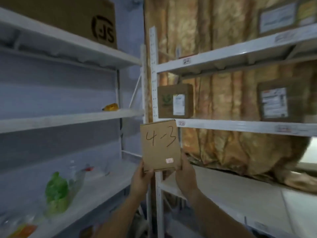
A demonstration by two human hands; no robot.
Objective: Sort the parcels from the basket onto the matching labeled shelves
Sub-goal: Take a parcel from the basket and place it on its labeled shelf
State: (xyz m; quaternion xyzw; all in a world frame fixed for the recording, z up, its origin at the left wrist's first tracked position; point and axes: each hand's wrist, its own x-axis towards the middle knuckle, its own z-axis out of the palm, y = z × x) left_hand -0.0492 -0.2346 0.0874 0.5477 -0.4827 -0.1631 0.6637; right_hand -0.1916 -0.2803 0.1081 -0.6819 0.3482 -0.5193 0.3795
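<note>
A small flat cardboard parcel [160,145] with "4-3" handwritten on its face is held upright in front of me, between two shelf units. My left hand [139,179] grips its lower left corner and my right hand [186,177] grips its lower right edge. Behind it run the white shelves of the right unit [240,127], with small labels on their front edges; the label text is too blurred to read. The basket is out of view.
Two cardboard boxes [175,101] [274,102] with shipping labels stand on the right unit's middle shelf, in front of a brownish curtain [223,148]. The left unit [68,117] holds a large printed box on top, a yellow item, and plastic bags with green contents lower down.
</note>
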